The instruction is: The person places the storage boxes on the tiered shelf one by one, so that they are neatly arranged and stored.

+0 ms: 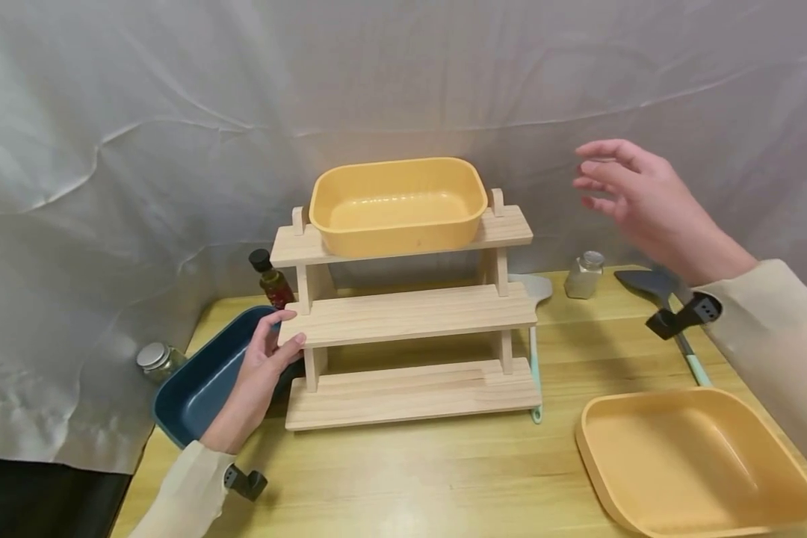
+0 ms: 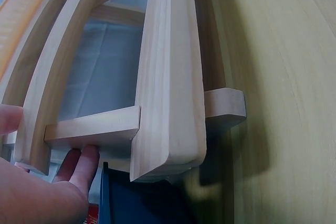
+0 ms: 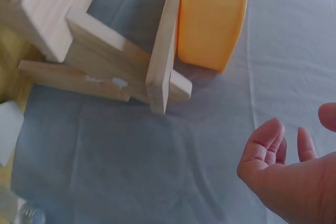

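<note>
A three-tier wooden display stand point(image 1: 410, 317) stands on the table, a yellow basin point(image 1: 400, 205) resting on its top step. My left hand point(image 1: 258, 373) grips the left end of the middle step; in the left wrist view two fingertips point(image 2: 86, 161) lie against the side upright beneath it. My right hand point(image 1: 635, 183) is raised in the air to the right of the stand, holding nothing, fingers loosely bent. In the right wrist view that hand point(image 3: 289, 171) is apart from the yellow basin point(image 3: 210, 22) and the stand.
Behind my left hand lies a dark blue basin point(image 1: 211, 385), near a lidded glass jar point(image 1: 160, 362) and a dark-capped bottle point(image 1: 272, 280). Rightward are a turner with a mint handle point(image 1: 534, 373), a glass shaker point(image 1: 585, 275), a dark spatula point(image 1: 645, 284) and another yellow basin point(image 1: 693, 463).
</note>
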